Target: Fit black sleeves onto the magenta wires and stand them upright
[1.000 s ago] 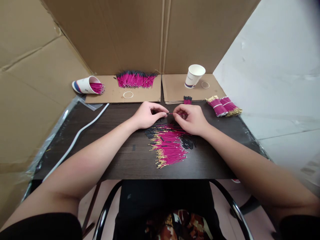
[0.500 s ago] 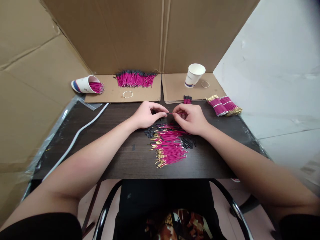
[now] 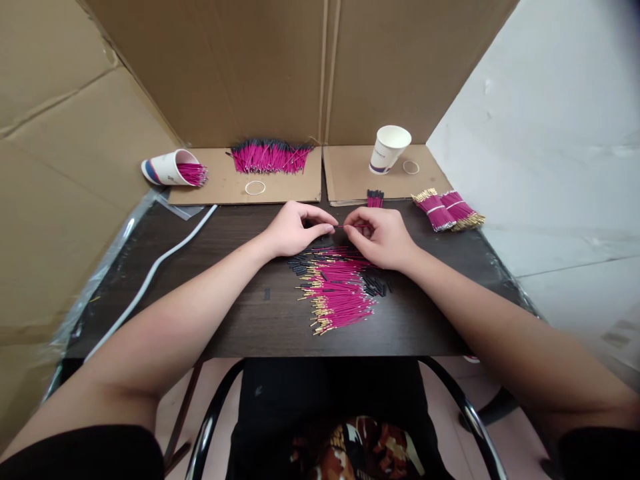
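Observation:
My right hand (image 3: pixel 381 237) pinches one thin pink wire (image 3: pixel 349 227) that points left toward my left hand (image 3: pixel 295 229). My left fingertips are closed on a small black sleeve (image 3: pixel 327 231) at the wire's tip. Both hands hover over the dark table (image 3: pixel 235 313), just behind a loose pile of pink wires with gold pins (image 3: pixel 336 291). Small black sleeves (image 3: pixel 376 287) lie scattered around that pile.
Cardboard walls close in the back and left. On the cardboard flaps lie a fan of finished pink wires (image 3: pixel 270 158), a tipped paper cup with wires (image 3: pixel 173 169), an upright paper cup (image 3: pixel 389 149) and rubber bands (image 3: pixel 255 187). Two banded wire bundles (image 3: pixel 447 211) lie right. A white cable (image 3: pixel 150 273) crosses left.
Nothing has visibly changed apart from a slight shift of the camera; both hands stay together holding the wire and the sleeve.

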{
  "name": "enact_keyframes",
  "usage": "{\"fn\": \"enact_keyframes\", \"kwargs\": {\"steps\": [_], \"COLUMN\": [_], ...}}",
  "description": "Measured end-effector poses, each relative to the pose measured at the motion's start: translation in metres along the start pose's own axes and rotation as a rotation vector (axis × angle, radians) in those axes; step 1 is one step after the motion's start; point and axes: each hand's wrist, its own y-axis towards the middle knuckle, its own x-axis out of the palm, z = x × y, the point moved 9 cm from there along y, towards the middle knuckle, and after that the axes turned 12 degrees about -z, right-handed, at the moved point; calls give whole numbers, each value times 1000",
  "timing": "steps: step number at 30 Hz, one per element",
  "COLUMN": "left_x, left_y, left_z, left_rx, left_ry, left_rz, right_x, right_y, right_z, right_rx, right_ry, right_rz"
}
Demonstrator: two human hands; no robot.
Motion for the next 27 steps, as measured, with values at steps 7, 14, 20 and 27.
{"fn": "enact_keyframes", "kwargs": {"steps": [7, 14, 20, 27], "left_x": [-2, -1, -1, -1], "left_y": [0, 1, 1, 1], "left_z": [0, -2, -2, -1], "left_rx": [-5, -24, -17, -5], "left_ry": [7, 14, 6, -13], "left_rz": [15, 11, 14, 10], "right_x": [0, -4, -5, -7], "right_y": [0, -1, 0, 0], "right_z": [1, 1, 0, 0], "right_rx": [17, 14, 11, -15], "right_ry": [-2, 9, 21, 13], "right_rz": [-3, 27, 36, 47]}}
